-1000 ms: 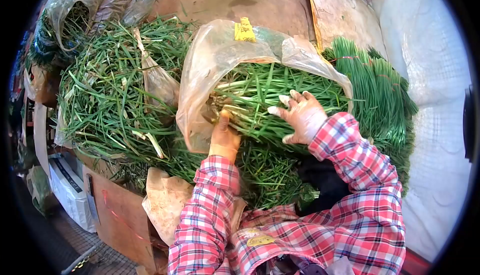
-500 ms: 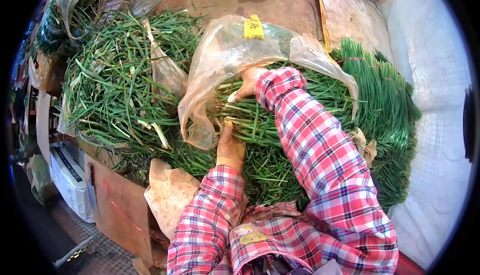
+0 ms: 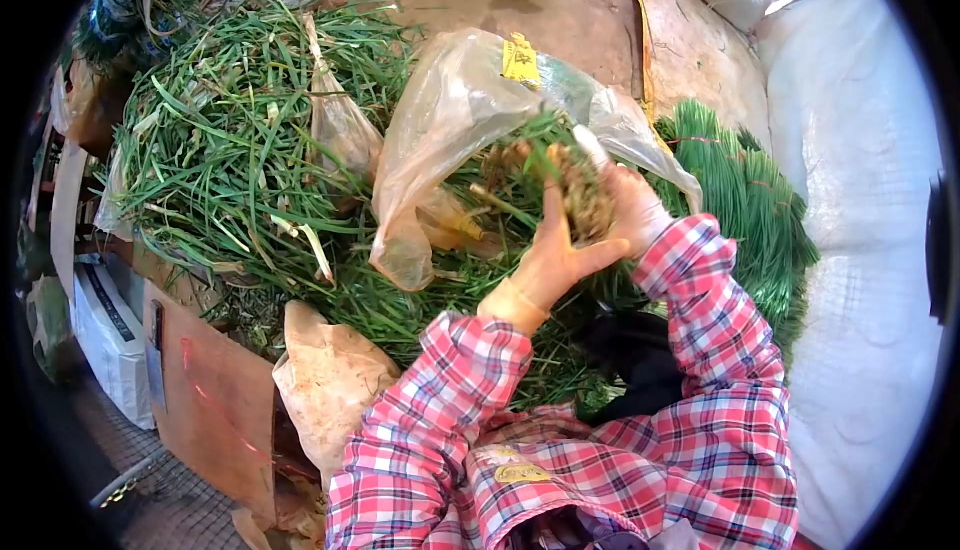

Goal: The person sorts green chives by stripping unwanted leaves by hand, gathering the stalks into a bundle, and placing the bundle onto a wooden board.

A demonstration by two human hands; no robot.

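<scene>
Before me, both hands hold a bunch of garlic chives [image 3: 582, 195], its pale stem ends turned towards me and blurred by motion. My left hand [image 3: 558, 258] is against the near left side of the bunch, thumb stretched to the right and a finger pointing up. On the right, my right hand [image 3: 635, 208] grips round the same bunch, and a small white thing [image 3: 590, 145] shows above its fingers. Just behind my left hand lies a clear plastic bag [image 3: 440, 110] with a yellow label [image 3: 521, 60], its mouth open over more loose greens.
A large heap of loose green leaves [image 3: 230, 160] lies at left. Tied bundles of chives [image 3: 735, 180] stand at right beside a white sheet [image 3: 850, 250]. Near my left sleeve are a brown-stained cloth [image 3: 325, 380], a wooden board [image 3: 215, 390] and a white box [image 3: 115, 345].
The bunch has been lifted off the pile beside the bag and turned stem ends towards me. Both hands have moved right. A dark item now shows beneath my right forearm.
</scene>
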